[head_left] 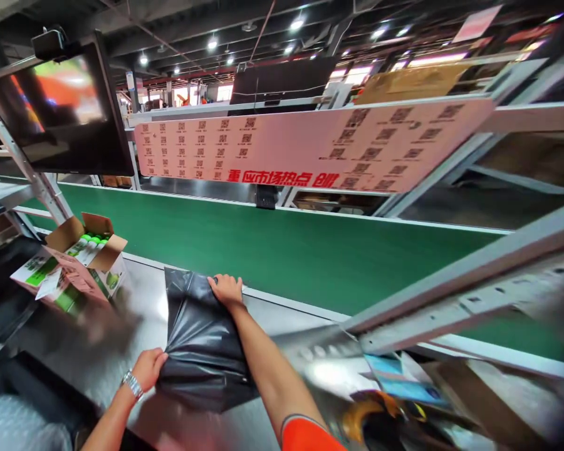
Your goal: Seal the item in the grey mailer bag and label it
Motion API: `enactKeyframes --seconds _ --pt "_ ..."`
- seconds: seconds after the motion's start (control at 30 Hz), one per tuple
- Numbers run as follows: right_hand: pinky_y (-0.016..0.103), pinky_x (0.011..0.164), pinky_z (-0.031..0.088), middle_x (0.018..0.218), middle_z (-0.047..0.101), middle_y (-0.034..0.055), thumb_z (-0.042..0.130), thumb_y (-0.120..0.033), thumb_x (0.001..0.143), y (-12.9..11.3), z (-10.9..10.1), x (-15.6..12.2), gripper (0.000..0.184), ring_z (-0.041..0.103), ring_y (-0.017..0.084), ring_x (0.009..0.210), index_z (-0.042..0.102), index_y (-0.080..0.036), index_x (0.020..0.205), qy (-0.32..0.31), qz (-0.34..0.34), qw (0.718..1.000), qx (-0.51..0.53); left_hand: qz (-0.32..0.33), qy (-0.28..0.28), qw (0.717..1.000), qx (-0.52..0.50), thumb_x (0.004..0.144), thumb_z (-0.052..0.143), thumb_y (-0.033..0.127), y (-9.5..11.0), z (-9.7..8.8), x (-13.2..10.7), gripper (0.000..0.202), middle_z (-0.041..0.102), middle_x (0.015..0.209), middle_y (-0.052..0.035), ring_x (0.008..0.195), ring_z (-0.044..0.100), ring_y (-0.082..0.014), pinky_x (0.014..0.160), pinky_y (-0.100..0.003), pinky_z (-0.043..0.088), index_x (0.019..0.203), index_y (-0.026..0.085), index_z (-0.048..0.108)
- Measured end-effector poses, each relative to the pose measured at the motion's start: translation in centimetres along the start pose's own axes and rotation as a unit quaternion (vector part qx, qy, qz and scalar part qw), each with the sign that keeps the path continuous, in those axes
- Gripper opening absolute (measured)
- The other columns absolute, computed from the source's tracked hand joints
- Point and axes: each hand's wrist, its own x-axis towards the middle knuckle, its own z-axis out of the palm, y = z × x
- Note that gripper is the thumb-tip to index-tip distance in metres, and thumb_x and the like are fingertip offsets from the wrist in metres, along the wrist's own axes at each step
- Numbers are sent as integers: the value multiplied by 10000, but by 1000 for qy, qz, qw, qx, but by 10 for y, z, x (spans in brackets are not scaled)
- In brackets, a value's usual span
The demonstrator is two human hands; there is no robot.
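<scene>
A black plastic mailing bag (200,332) lies on the metal work surface (145,282) in front of me, with creases fanning out from its left edge. That left edge is pinched between the thumb and fingers of my left hand (149,368), which has a metal watch at the wrist. My right hand (226,290) is at the bag's far right corner with its fingers curled over the edge; the fingertips are partly hidden. My right forearm crosses over the bag's right side. The bag's contents, if any, do not show.
An opened carton (96,263) of green-capped bottles stands at the left. Beyond the table runs a green conveyor belt (286,244), below a pink board (291,147) of printed codes. A monitor (70,106) hangs upper left. Tape rolls (371,416) and a metal post (470,282) are at right.
</scene>
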Motion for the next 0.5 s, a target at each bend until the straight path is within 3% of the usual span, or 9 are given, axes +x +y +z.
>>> enactKeyframes --seconds 0.3,0.43,0.5 --pt "567 1264 266 1261 798 223 538 -547 1095 -13 -3 -89 482 684 373 1243 819 -172 1209 -3 -15 999 43 63 -44 997 -23 1062 321 497 -24 9 -89 446 704 800 -62 788 605 -207 781 -327 408 715 249 452" --pt "564 1281 222 1285 782 242 593 -495 1076 -24 -4 -140 467 660 345 1277 802 -115 1251 7 1 996 90 91 -57 994 -28 1068 320 532 -41 13 -134 471 700 796 -54 783 602 -205 769 -325 403 727 247 478" --pt "516 1297 217 1337 777 201 632 -466 1047 -24 -6 -166 439 636 297 1337 788 -141 1298 12 4 992 129 107 -58 991 -50 1071 324 576 -50 16 -152 518 688 770 -48 762 595 -201 762 -321 413 710 244 490"
